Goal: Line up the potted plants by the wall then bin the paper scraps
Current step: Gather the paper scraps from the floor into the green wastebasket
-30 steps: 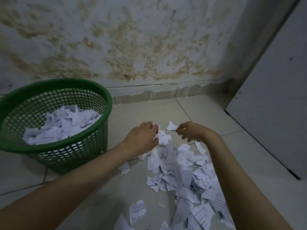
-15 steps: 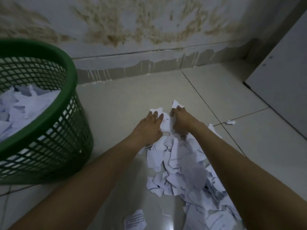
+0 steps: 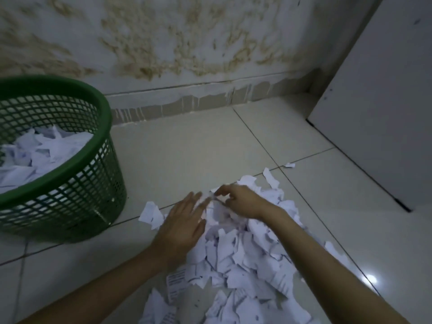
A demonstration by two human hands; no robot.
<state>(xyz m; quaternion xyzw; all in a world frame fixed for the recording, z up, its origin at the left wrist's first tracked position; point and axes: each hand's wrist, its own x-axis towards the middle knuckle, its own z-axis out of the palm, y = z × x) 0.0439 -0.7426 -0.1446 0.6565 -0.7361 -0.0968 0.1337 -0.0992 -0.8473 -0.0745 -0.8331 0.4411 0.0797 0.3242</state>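
From the head camera, the only view, no potted plants appear anywhere, so whether they stand lined up by the wall cannot be told; the paper step is plainly under way and, by my judgement, somewhere near its middle. The round green plastic lattice basket (image 3: 70, 178) stands on the floor at the left, already holding a good layer of torn white scraps; a large loose heap of torn white paper scraps (image 3: 243, 256) still lies on the pale glossy floor tiles (image 3: 191, 155), running from between the hands down to the bottom edge of the picture; a few strays sit apart from it, among them one small white scrap (image 3: 289, 165) on the tile joint to the far right.

The left hand (image 3: 184, 223) lies flat with fingers straight, pressing on the heap's left margin; the right hand (image 3: 240, 202) has its fingers curled, pinching scraps at the far end of the heap, the two hands nearly touching; I take this as gathering another handful.

For room: the basket's rim is near the left hand, with bare tile between, so the carry looks short and unobstructed; the stained, peeling white wall (image 3: 187, 43) with its skirting closes the far side; a plain white panel (image 3: 378, 113), perhaps a door or cabinet, bounds the right, well apart from the heap.
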